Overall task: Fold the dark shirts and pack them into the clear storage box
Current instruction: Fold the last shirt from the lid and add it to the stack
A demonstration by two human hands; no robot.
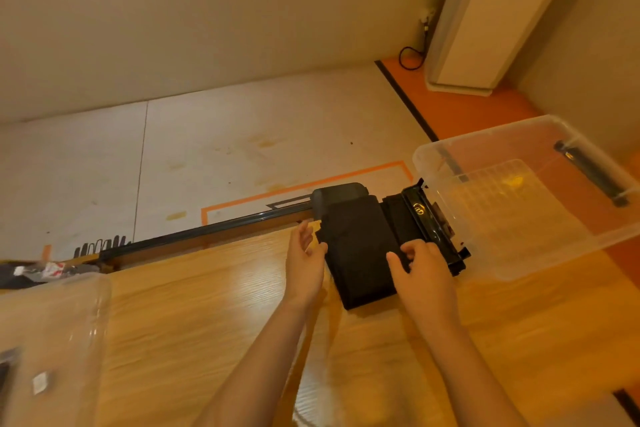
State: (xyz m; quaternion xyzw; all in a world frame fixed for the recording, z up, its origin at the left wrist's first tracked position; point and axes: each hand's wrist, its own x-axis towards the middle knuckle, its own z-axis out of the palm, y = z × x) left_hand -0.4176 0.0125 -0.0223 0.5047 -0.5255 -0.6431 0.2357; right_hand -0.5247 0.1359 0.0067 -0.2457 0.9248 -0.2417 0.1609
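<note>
Hands (306, 263) (424, 274) at edges of folded shirt (356, 246)

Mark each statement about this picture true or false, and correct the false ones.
1. The folded dark shirt lies on the wooden table. True.
2. The clear storage box already holds a stack of shirts. False: no shirt is in it; its ribbed bottom shows bare.
3. The right hand has its fingers curled on the shirt's right side. True.
4. The left hand holds a pair of scissors. False: it holds no tool and rests against the shirt's left edge.
</note>
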